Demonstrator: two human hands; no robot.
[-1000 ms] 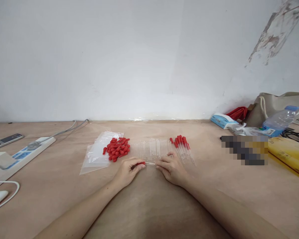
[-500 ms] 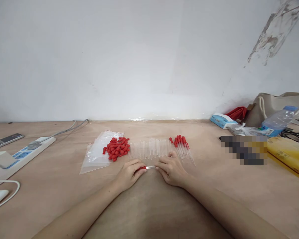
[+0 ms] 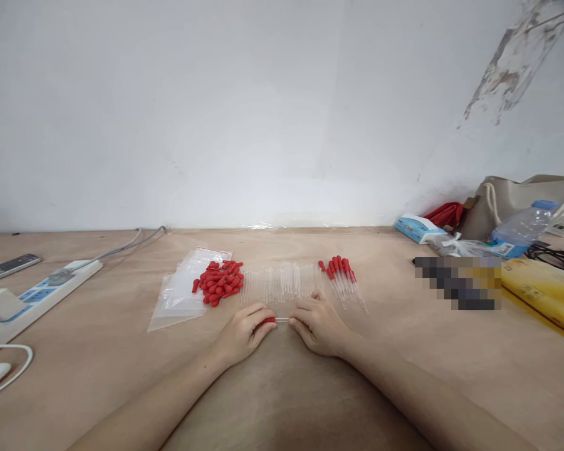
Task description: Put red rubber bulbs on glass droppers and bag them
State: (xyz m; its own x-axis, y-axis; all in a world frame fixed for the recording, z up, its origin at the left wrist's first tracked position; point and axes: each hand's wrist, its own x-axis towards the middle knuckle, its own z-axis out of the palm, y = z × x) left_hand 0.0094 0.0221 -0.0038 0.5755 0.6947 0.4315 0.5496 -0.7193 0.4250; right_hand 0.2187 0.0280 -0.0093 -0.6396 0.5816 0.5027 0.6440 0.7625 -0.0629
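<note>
Between finger and thumb, my left hand (image 3: 248, 332) pinches a red rubber dropper bulb (image 3: 269, 320). My right hand (image 3: 317, 324) is closed on a thin clear glass tube (image 3: 282, 320), which runs level across the gap to the bulb's mouth. How deep the tube sits in the bulb is hidden by my left fingers. Just beyond my hands lies a row of clear glass tubes (image 3: 272, 283). A heap of loose red bulbs (image 3: 220, 282) is left of the row. To its right rest several droppers with red bulbs on them (image 3: 343, 279).
Plastic zip bags (image 3: 178, 297) lie under and beside the heap. A power strip (image 3: 51, 294) with cables stands at the left. On the right are a tissue pack (image 3: 418, 229), a plastic bottle (image 3: 521, 228) and a yellow package (image 3: 540, 294). The wall borders the table's back.
My right hand has moved slightly left, toward my left hand, and less of the tube shows between them. Both hands keep their pinch.
</note>
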